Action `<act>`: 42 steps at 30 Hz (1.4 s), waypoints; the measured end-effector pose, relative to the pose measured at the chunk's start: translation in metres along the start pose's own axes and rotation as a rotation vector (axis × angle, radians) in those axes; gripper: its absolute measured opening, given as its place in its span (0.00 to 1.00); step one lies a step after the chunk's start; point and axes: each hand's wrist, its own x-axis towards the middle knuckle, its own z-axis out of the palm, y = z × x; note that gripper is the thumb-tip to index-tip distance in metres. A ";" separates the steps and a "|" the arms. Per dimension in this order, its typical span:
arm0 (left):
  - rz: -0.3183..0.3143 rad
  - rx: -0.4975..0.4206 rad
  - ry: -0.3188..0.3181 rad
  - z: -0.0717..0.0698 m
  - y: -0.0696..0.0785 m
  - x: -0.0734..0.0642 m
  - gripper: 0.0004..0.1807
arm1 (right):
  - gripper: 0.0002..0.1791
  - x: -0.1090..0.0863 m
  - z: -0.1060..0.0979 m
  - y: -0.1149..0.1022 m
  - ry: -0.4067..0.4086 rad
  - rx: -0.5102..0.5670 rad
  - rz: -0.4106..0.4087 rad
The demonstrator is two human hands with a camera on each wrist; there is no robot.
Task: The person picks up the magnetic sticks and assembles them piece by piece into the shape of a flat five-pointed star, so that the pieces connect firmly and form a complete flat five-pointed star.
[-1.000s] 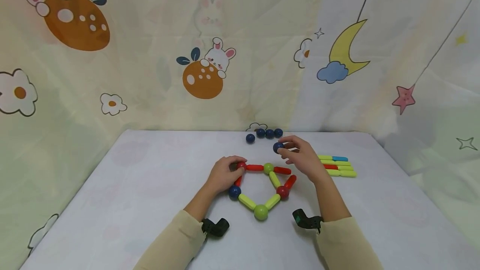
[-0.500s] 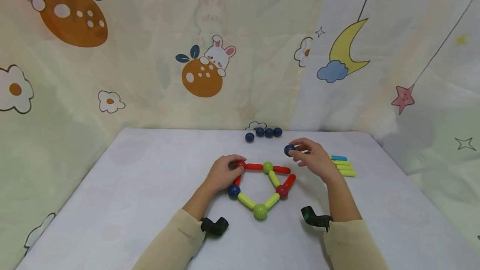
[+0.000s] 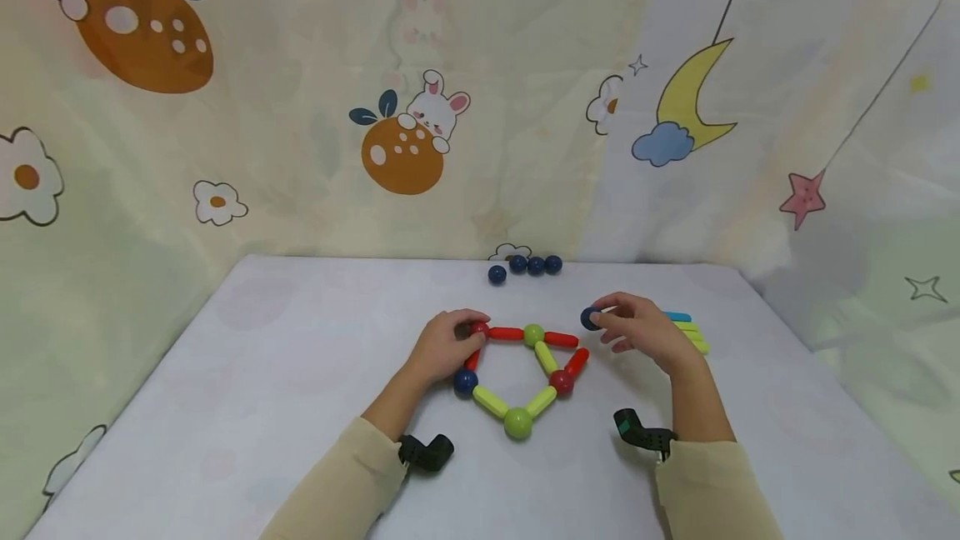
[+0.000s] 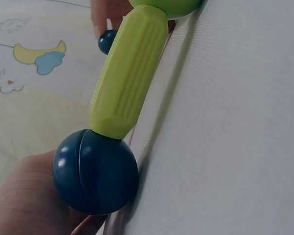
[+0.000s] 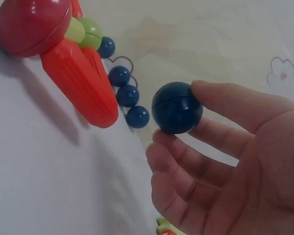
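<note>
In the head view, balls and short rods are joined in a ring on the table. My left hand (image 3: 438,348) grips the red ball (image 3: 479,329) at its far left corner. Close by, a blue ball (image 4: 95,171) joins a green rod (image 4: 130,73) in the left wrist view. My right hand (image 3: 641,327) pinches a loose dark blue ball (image 5: 176,107) between thumb and fingers, just right of the ring. Two red rods (image 3: 561,340) (image 3: 577,362) point toward that ball with free ends, one from a green ball (image 3: 533,335), the other from a red ball (image 3: 561,382).
Several loose blue balls (image 3: 536,266) lie at the table's back edge. Behind my right hand is a stack of green and blue rods (image 3: 690,332), partly hidden. A printed cloth (image 3: 300,148) hangs behind the white table (image 3: 300,407).
My right hand has moved right and a little nearer to me, carrying the blue ball to beside the free rod ends. The left hand has stayed on the red ball.
</note>
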 end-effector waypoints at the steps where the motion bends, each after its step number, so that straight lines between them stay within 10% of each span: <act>1: -0.003 -0.001 0.000 0.000 0.000 0.000 0.15 | 0.29 0.000 0.000 0.001 -0.009 -0.003 0.004; 42: -0.035 0.000 -0.006 0.000 0.001 0.001 0.15 | 0.23 0.006 0.002 0.026 -0.097 -0.046 0.067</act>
